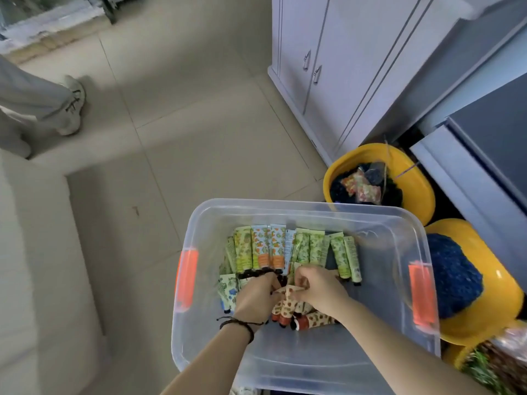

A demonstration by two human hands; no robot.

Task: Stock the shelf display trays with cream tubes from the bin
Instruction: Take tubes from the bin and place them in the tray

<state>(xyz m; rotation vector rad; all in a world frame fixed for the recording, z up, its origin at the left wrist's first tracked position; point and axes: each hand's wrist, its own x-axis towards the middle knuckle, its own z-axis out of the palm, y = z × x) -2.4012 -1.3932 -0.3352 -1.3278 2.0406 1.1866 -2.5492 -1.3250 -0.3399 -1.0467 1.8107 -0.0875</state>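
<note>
Bin (299,205): clear plastic with orange handles, at 6 o'clock of the view; every tube in view lies on its floor.
Row (285,249): printed tubes side by side along the bin's 12 o'clock wall. Their long axes run 12–6, with crimps at 12 and caps at 6.
Bunch (288,307): orange-spotted tubes at the bin's centre, between both hands, crimps at 12 and caps at 6. One low tube lies nearer 9–3.
Left hand (255,297): fingers curled round the bunch from 9.
Right hand (320,290): fingers curled, pinching the crimped ends from 3; the exact contact is blurred.
Handling: probably light, soft-walled and slick; a hard squeeze may dent them.
Hold: best round mid-body, several at once, caps all one way.
Trays: not in view.
</note>
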